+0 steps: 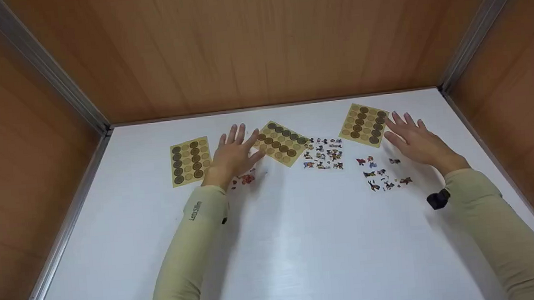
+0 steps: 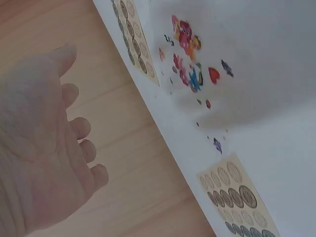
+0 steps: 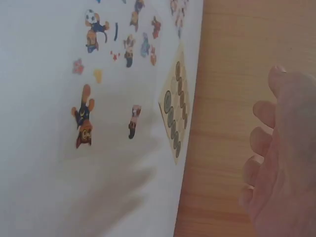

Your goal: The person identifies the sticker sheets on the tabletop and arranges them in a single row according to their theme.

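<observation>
Wood panels [image 1: 258, 41] enclose a white table [image 1: 275, 254] at the back and both sides. Farthest left on it lies the left sheet [image 1: 190, 161]: tan, rows of dark and pale coin-like rounds. Just beside it, the left hand [image 1: 234, 155], fingers loosely spread, holding nothing; appears raised off the table. Near its wrist, red stickers [image 1: 246, 179], partly covered in the head view. Next, the middle sheet [image 1: 281, 144], tan, askew, its left end near the left thumb; contact cannot be told. At its right corner, small stickers [image 1: 323, 154] in a dense block. Farther right, the right sheet [image 1: 364, 125], also askew; nearer the person, cartoon figures [image 1: 383, 174], loosely spaced, seemingly on clear film. Rightmost, the right hand [image 1: 416, 140], fingers spread, pinching nothing; a gap to the right sheet shows in the right wrist view.

Handling, by judgement: everything very light. Tan sheets likely thin, bendable, easily creased; best pinched at a corner. Film probably slippery, flat-lying, awkward to get a nail under; a bare margin suits the grip and spares the stickers.
</observation>
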Demonstrator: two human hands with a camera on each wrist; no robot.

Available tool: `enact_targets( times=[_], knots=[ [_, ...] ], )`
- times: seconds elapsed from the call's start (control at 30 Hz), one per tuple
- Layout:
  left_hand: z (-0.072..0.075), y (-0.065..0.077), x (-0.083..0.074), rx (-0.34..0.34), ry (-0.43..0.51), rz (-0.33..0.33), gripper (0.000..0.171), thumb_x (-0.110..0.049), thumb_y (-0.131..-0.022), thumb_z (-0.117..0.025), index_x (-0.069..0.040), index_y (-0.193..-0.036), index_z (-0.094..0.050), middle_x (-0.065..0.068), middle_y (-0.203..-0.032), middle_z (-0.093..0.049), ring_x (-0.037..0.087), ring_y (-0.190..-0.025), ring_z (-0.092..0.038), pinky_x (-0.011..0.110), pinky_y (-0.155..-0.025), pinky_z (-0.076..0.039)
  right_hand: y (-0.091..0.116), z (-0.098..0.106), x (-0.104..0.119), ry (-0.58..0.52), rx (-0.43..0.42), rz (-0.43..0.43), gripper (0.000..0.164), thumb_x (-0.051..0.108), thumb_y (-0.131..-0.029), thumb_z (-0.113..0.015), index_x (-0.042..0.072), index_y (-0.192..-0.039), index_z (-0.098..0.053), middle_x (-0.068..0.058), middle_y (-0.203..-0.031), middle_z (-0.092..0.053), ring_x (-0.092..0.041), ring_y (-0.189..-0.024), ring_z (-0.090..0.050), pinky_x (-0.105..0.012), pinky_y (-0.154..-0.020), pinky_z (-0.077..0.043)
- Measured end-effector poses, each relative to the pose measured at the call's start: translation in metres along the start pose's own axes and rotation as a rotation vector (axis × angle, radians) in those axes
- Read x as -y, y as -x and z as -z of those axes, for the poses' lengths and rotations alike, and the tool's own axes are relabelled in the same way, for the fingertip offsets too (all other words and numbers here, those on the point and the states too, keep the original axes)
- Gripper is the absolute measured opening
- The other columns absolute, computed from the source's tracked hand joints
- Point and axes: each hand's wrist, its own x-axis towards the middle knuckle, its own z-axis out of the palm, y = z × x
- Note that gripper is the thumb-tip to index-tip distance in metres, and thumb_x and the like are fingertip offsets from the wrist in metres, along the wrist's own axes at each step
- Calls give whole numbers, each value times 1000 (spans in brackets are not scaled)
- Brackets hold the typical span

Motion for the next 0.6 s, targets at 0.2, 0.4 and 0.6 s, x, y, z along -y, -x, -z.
enact_targets(
  times=[0.2, 0.4, 0.6],
  knots=[
    [-4, -34, -47, 3, 215, -51, 73, -53, -106, -42, -18, -164, -17, 13, -169, -7, 31, -155, -1, 46, -125, -5, -4, 1, -1, -152, -13, -57, 75, 54, -108, -32, 8, -163, -10, -17, -168, -2, -43, -152, 1, -60, -121, 0],
    [-12, -58, -96, 24, 235, -127, 72, -51, -105, -45, -17, -164, -20, 11, -168, -14, 30, -155, -9, 48, -124, -11, -13, -9, 4, -194, 18, -132, 81, 58, -105, -37, 10, -163, -6, -15, -168, 0, -41, -152, 2, -61, -121, -5],
    [-17, -78, -134, 36, 236, -124, 63, -44, -105, -52, -15, -159, -36, 10, -165, -27, 29, -153, -21, 44, -123, -22, -22, -17, 9, -186, 34, -152, 78, 50, -107, -42, 9, -163, -5, -22, -166, -3, -46, -151, -1, -63, -120, -8]
  ],
)
